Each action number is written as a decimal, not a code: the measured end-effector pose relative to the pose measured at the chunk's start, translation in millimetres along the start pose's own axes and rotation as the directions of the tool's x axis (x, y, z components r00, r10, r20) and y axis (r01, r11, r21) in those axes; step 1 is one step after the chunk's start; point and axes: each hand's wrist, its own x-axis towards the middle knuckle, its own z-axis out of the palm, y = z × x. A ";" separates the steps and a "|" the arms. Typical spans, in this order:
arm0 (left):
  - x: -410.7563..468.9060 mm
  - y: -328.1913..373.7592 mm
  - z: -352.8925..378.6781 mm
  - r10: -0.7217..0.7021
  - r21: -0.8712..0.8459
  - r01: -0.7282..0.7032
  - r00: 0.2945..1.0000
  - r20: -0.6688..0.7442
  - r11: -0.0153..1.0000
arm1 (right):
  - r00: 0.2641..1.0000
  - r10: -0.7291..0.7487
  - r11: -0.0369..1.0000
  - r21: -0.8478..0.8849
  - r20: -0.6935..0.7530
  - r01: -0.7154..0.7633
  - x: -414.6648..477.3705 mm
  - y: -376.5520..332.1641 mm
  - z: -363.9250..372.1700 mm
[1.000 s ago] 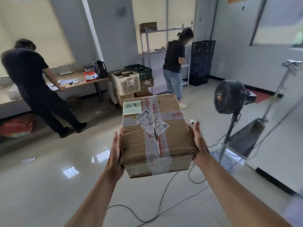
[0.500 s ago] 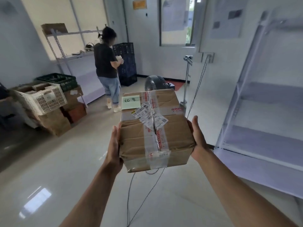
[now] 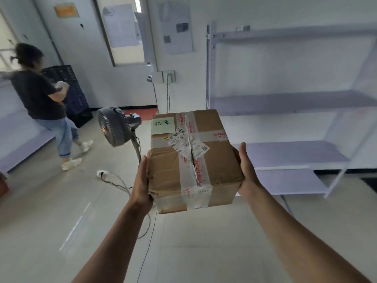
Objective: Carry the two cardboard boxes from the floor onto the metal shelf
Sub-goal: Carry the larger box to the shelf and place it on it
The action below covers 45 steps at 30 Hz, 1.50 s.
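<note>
A taped brown cardboard box (image 3: 216, 160) with a green note and shipping labels on top is held in front of me at chest height. My left hand (image 3: 142, 180) presses its left side and my right hand (image 3: 247, 170) grips its right side. The white metal shelf (image 3: 293, 154) stands ahead to the right, just beyond the box, with several bare levels. A second box is not in view.
A standing fan (image 3: 114, 127) is on the floor left of the box, with cables (image 3: 120, 184) and a plug trailing across the tiles. A person (image 3: 44, 103) walks at the far left near dark crates (image 3: 71, 92). A wall socket (image 3: 169, 76) sits on the back wall.
My view has swung to the right with the box still in both hands. The metal shelf now fills the right side and the fan sits left of the box.
</note>
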 end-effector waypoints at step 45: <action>330.7 -163.4 541.4 -0.154 0.013 0.175 0.826 0.543 0.985 | 0.814 -0.220 0.972 -0.050 -0.538 0.230 57.1 -312.5 -478.8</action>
